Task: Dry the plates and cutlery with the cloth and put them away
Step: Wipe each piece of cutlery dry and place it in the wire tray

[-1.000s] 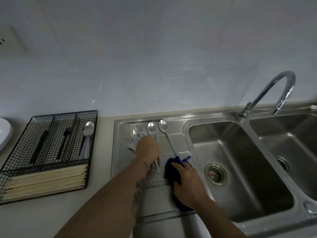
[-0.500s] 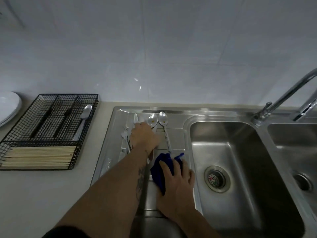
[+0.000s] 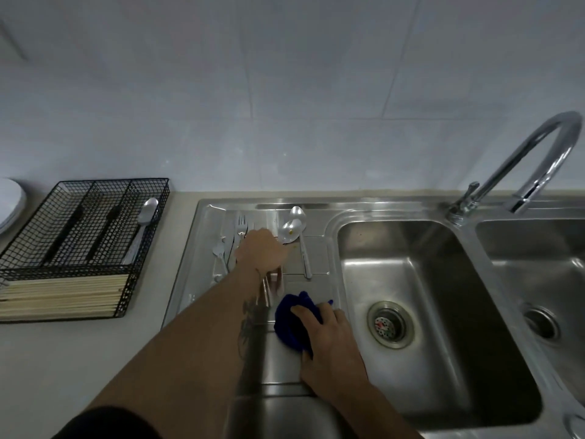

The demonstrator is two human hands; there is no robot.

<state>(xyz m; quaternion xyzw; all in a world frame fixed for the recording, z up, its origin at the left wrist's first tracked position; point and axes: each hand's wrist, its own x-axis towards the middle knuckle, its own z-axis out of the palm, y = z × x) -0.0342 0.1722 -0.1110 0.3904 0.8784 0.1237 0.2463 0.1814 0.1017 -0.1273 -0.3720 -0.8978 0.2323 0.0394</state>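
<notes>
Cutlery lies on the steel drainboard left of the sink: a fork, a small piece and two spoons. My left hand is curled down over this cutlery and grips the handle of one spoon, whose bowl sticks out tilted beside my knuckles. The other spoon lies flat just to the right. My right hand holds a bunched blue cloth on the drainboard's near part. What lies under my left palm is hidden.
A black wire cutlery basket stands on the counter at left, holding a spoon, dark-handled pieces and pale chopsticks. White plates show at the far left edge. Two sink basins and a curved tap fill the right.
My left hand has closed on one spoon and its bowl has swung to tilt against the neighbouring spoon. My right hand and the cloth stay put; the camera has shifted.
</notes>
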